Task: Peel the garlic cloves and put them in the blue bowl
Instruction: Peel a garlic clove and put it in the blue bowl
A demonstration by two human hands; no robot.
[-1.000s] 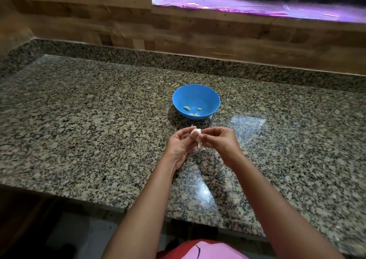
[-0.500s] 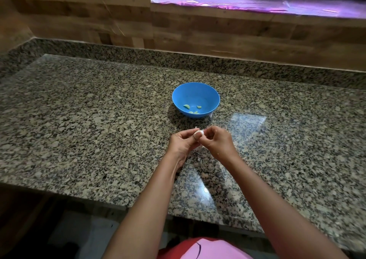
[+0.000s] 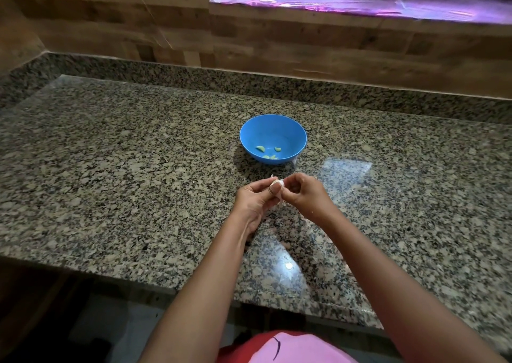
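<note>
Little has shifted since a second ago: both hands stay just before the bowl (image 3: 273,138), the left hand (image 3: 256,200) and right hand (image 3: 306,196) pinching one clove (image 3: 278,185) between curled fingers. Peeled cloves (image 3: 267,152) lie inside the bowl on the counter (image 3: 110,168).

There is only one view, from a camera on the person's head. It looks forward and down over the surface (image 3: 110,185), toward the wooden wall (image 3: 304,46) behind it. The two forearms enter from the bottom edge, and the hands meet close under the camera, near the middle.
</note>
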